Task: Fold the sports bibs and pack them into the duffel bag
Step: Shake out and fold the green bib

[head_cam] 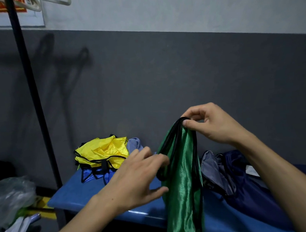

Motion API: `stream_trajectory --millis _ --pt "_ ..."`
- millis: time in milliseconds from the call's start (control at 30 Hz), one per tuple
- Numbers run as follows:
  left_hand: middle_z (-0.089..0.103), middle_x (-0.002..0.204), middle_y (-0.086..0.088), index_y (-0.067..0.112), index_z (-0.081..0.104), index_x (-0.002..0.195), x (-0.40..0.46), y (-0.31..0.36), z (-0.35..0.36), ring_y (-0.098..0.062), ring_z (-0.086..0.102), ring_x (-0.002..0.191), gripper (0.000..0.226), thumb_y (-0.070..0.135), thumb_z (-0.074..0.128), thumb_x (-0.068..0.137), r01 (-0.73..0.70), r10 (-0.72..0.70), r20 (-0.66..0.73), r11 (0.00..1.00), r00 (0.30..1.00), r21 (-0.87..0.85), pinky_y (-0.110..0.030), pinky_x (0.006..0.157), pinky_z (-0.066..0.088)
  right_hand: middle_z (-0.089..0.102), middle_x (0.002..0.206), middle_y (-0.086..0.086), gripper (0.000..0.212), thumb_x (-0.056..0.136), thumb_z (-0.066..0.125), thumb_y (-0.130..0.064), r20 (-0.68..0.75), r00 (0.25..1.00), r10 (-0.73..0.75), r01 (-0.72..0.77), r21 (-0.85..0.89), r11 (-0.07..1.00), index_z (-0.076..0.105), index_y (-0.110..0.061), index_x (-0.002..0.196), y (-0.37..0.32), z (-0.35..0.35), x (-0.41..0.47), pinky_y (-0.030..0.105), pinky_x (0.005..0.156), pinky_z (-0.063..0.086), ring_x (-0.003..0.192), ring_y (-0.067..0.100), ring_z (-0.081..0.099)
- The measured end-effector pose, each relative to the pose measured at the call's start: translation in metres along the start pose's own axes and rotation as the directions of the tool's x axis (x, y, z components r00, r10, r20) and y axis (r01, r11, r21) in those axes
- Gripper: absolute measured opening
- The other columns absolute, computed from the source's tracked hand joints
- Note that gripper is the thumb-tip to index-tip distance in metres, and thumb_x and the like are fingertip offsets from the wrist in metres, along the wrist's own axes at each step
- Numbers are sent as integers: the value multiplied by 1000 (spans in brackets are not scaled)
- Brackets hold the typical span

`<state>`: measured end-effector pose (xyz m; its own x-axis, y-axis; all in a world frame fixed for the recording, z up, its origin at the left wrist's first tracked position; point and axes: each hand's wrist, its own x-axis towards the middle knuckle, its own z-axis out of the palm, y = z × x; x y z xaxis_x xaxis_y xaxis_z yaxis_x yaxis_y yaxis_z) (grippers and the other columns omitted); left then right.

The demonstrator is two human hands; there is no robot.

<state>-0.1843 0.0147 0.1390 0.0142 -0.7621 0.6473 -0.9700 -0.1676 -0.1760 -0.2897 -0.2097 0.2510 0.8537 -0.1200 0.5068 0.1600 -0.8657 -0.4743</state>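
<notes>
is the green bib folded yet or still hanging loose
Hanging loose, not folded. The green bib dangles lengthwise from the right hand, which pinches its black-trimmed top; the left hand reaches toward it.

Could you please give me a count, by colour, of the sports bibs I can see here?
Green bib, pinched at the top by the right hand: 1
Yellow bib, lying on the bench: 1
Blue bib, under the yellow bib: 1
Total: 3
</notes>
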Motion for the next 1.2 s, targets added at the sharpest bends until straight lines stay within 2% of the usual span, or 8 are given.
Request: stream_trajectory --millis 133,267,500,633,800,967,1067,1200 --pt "50 87 16 33 55 108 -8 -12 13 -6 35 79 42 44 80 77 137 -142 -67 988 988 -68 -25 65 39 77 83 -3 7 94 70 -19 -2 1000 5 -5 7 1000 76 -22 92 0 -2 0 40 87 56 85 17 73" --pt "53 84 22 34 59 105 -11 -19 18 -7 46 81 23 42 68 86 243 -267 -89 946 960 -213 -33 66 50 77 88 -8 9 94 69 -16 -30 1000 -2 2 2 1000 76 -21 95 2 0 -1 22 85 54 88 5 72" --pt "54 69 21 35 68 96 -8 -23 26 -7 44 76 38 56 37 98 326 -347 -29 903 937 -280 -14 63 27 77 89 -11 11 95 68 -13 -49 998 -25 28 69 997 76 -21 94 7 11 -5 12 83 49 90 4 72" --pt "65 77 23 35 67 94 -3 -27 30 -10 52 80 38 66 45 88 317 -319 29 921 947 -227 -18 62 33 77 93 -11 10 95 68 -13 -30 998 -51 53 74 996 76 -20 96 6 14 -4 17 86 52 94 4 72" --pt "61 62 12 24 57 70 7 -26 34 -15 55 73 37 57 44 80 364 -364 23 931 931 -30 -32 61 47 77 93 -10 10 95 68 -12 -27 997 -67 69 68 995 76 -18 96 7 19 -3 15 85 52 94 2 71" --pt "42 51 6 21 41 60 10 -31 28 -19 43 63 24 33 52 77 379 -377 -60 925 924 31 -31 47 24 76 92 -13 11 95 68 -15 -28 999 -38 40 62 997 75 -23 95 17 18 -5 15 83 51 92 1 71" --pt "38 55 6 25 33 64 12 -34 27 -16 38 69 25 29 48 84 349 -353 -34 934 935 -78 -30 55 21 77 91 -9 11 96 67 -15 -18 1000 -5 7 124 992 76 -23 96 23 18 -7 25 86 55 91 8 72" --pt "48 67 13 37 39 76 9 -41 33 -10 39 75 24 38 54 94 347 -339 77 908 938 -235 -34 59 35 77 90 -3 12 96 67 -14 -35 999 19 -13 168 986 76 -22 94 31 19 -6 43 89 55 89 20 73"
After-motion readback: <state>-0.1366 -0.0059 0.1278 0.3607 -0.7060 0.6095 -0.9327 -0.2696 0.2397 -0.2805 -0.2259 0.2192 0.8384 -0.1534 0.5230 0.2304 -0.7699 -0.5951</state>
